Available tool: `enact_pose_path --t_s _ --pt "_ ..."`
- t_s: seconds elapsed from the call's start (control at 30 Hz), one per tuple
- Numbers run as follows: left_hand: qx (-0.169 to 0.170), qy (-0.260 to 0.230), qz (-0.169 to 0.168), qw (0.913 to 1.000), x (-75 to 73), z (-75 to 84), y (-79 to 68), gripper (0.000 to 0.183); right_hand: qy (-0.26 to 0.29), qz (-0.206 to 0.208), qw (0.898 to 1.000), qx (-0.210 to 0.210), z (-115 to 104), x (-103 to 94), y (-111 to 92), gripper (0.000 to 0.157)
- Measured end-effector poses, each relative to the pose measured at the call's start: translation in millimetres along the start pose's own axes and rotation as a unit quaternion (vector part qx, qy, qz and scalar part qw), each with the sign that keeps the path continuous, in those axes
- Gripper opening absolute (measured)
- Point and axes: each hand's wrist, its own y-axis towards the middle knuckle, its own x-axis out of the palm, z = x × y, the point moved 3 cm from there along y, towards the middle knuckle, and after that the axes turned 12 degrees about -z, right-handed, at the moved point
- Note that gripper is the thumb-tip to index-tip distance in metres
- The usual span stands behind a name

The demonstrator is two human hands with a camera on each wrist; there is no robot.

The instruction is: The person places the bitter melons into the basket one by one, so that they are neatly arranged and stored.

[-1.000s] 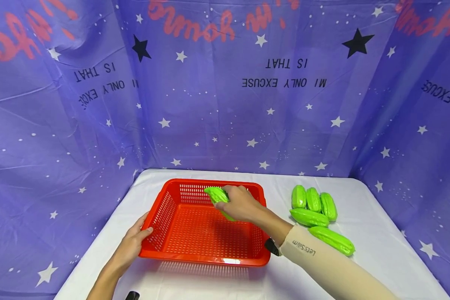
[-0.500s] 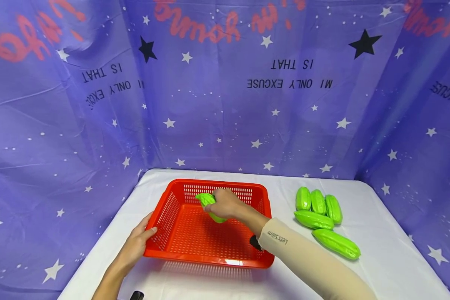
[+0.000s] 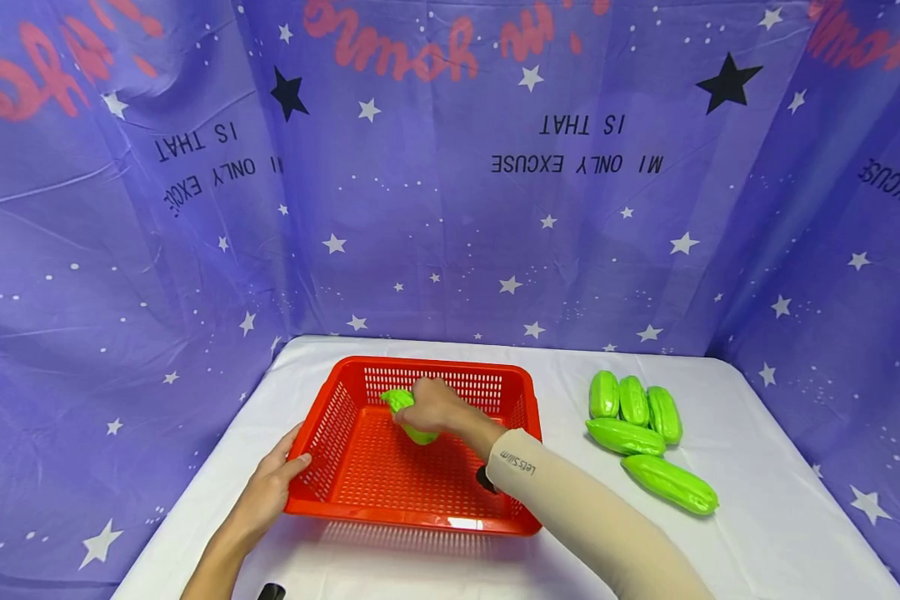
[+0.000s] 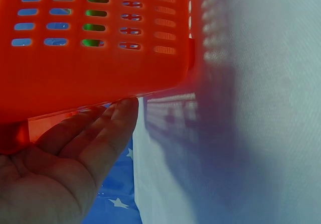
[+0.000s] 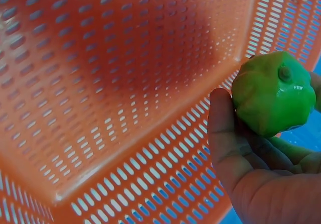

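My right hand [image 3: 435, 406] grips a bright green, ridged bitter melon [image 3: 397, 401] over the inside of a red plastic basket [image 3: 390, 517]. The right wrist view shows the stem end of the bitter melon [image 5: 273, 93] between thumb and fingers, above the slotted basket floor [image 5: 135, 73]. At the basket's left side, my left hand [image 3: 266, 492] holds the rim, thumb on top. Its fingers [image 4: 108, 133] reach beneath the rim in the left wrist view, partly hidden by it. The basket leans, its near side raised above the white cloth.
Several more bitter melons lie on the white-covered table [image 3: 765, 467] right of the basket: a tight group [image 3: 630, 412] and one bitter melon [image 3: 671, 483] in front. A purple star-printed curtain [image 3: 435, 208] encloses the table's back and sides.
My right hand has moved left and slightly down inside the basket with the bitter melon in its grip. The left hand keeps its hold on the rim. The head view has shifted slightly.
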Motion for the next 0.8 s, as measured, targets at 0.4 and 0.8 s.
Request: enact_pose_path --t_s 0.4,0.8 --pt "0.002 -0.012 0.003 0.9999 0.4 0.7 0.9 0.061 0.02 -0.016 0.999 0.03 -5 21.7 24 0.034" --pt "0.0 -0.02 0.01 0.9997 1.3 -1.9 0.6 0.06 0.028 -0.042 0.997 0.053 -10 40.7 34 0.035"
